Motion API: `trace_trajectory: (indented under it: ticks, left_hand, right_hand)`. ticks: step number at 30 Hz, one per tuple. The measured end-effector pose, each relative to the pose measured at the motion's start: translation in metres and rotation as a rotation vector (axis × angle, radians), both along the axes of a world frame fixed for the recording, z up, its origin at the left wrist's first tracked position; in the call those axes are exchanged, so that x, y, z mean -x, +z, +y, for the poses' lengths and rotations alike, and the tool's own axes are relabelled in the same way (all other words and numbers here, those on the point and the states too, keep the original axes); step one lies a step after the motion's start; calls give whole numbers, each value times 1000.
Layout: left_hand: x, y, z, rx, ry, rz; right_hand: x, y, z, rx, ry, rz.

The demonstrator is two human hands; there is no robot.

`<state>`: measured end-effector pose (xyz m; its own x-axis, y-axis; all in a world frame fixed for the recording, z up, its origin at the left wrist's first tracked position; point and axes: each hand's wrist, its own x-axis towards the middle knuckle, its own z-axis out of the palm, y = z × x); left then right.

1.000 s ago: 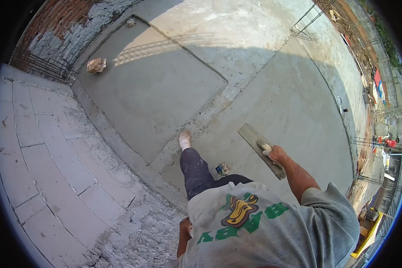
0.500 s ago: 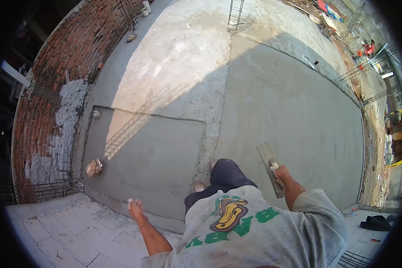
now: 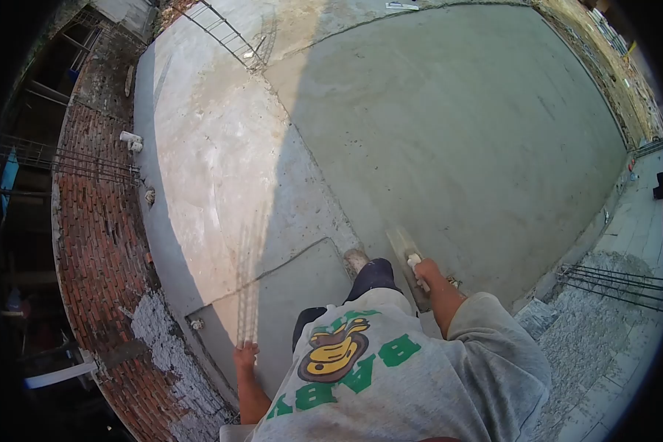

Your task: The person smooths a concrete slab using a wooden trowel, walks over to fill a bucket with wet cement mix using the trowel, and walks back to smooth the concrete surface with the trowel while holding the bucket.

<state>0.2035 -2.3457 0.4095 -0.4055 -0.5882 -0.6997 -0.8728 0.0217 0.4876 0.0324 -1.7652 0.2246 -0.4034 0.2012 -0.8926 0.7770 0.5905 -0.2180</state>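
Observation:
My right hand (image 3: 426, 272) is closed round the pale handle of a long steel finishing trowel (image 3: 400, 243). Its narrow blade rests on the wet grey concrete (image 3: 479, 132) to the right of my legs, with part of it covered by the hand and forearm. My left hand (image 3: 246, 353) hangs at my left side, above the smaller smoothed concrete patch (image 3: 295, 283). Its fingers look loosely apart, with nothing visible in them. My foot (image 3: 356, 259) stands on the rough strip between the two smoothed areas.
A brick wall (image 3: 99, 236) with mortar smeared on it runs along the left. Reinforcing bars (image 3: 217, 33) rise at the far end, and more bars (image 3: 615, 283) jut out at right. A white container (image 3: 130, 138) lies by the wall, and a small lump (image 3: 197, 323) sits on the patch.
My view has turned, so the concrete on the right fills more of it. The trowel stays in my right hand and appears farther left. The left hand appears lower, now pointing forward.

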Motion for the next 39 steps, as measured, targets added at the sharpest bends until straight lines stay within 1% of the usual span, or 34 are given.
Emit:
trace_trajectory:
  ticks: [1, 2, 5, 6, 8, 9, 10, 11, 12, 14, 15, 17, 19, 21, 22, 24, 25, 26, 27, 28, 29, 30, 31, 32, 33, 34, 35, 36, 37, 38, 39]
  left_hand:
    - [14, 2, -11, 86, 119, 37]
    - [48, 24, -8, 176, 233, 81]
    - [116, 21, -12, 150, 237, 192]
    - [138, 19, -8, 63, 104, 145]
    - [189, 13, 13, -24, -153, 52]
    - [211, 1, 19, -66, -241, 19]
    - [228, -26, 4, -174, -341, 14]
    - [244, -38, 3, -185, -464, 74]
    - [254, -64, -17, -146, -774, 228]
    - [286, -98, -51, -136, -995, 315]
    - [308, -117, -73, -194, -932, 224]
    - [350, -176, -131, -342, -654, -41]
    - [394, -229, -206, -447, -486, -145]
    - [456, -205, -231, -341, -529, -188]
    - [488, -186, -241, -288, -547, -190]
    - [561, -152, -259, -215, -546, -156]
    - [598, -136, -270, -174, -534, -121]
    - [631, -120, -280, -140, -517, -84]
    - [665, -102, -287, -113, -505, -42]
    - [696, -90, -291, -99, -492, 12]
    - [727, -78, -295, -84, -481, 65]
    - [748, -72, -297, -96, -483, 134]
    - [770, -67, -298, -105, -486, 205]
    - [791, -75, -298, -144, -464, 233]
    - [810, -87, -300, -175, -425, 265]
    - [825, -98, -297, -207, -419, 259]
    - [834, -103, -290, -240, -418, 254]
    - [839, -113, -286, -266, -423, 259]
    - [842, -118, -284, -278, -432, 283]
    - [842, -134, -290, -295, -452, 327]
    - [838, -151, -300, -299, -442, 347]
  right_hand:
    - [12, 6, -8, -26, -2, 62]
    - [29, 22, -17, -50, -7, 128]
    - [76, 57, -24, -36, -63, 148]
    - [92, 68, -27, -48, -50, 131]
    - [113, 86, -25, -98, -112, 95]
    - [120, 86, -25, -138, -183, 108]
    - [126, 83, -27, -181, -251, 112]
    - [122, 77, -29, -219, -305, 110]
    - [117, 68, -31, -271, -414, 80]
    - [128, 53, -40, -349, -574, 67]
    - [136, 53, -47, -381, -655, 81]
    - [131, 73, -65, -436, -854, 146]
    - [133, 78, -69, -337, -1008, 65]
    - [144, 95, -78, -412, -1273, 166]
    - [136, 72, -57, -500, -1285, 198]
    - [166, 126, -44, -506, -1398, 283]
    - [187, 172, -46, -571, -1450, 342]
    - [200, 193, -34, -680, -1401, 351]
    - [215, 214, -24, -760, -1419, 419]
    - [242, 261, -35, -776, -1450, 458]
    - [256, 273, -24, -809, -1457, 510]
    - [278, 299, -31, -785, -1454, 545]
    - [292, 300, -24, -803, -1430, 530]
    - [305, 301, -15, -822, -1401, 522]
    - [324, 304, -27, -817, -1377, 561]
    - [345, 296, -40, -798, -1420, 630]
    - [371, 292, -53, -701, -1432, 516]
    - [389, 263, -58, -572, -1517, 486]
    - [412, 242, -75, -539, -1456, 375]
    - [446, 233, -116, -482, -1488, 286]
    - [468, 199, -134, -462, -1394, 274]
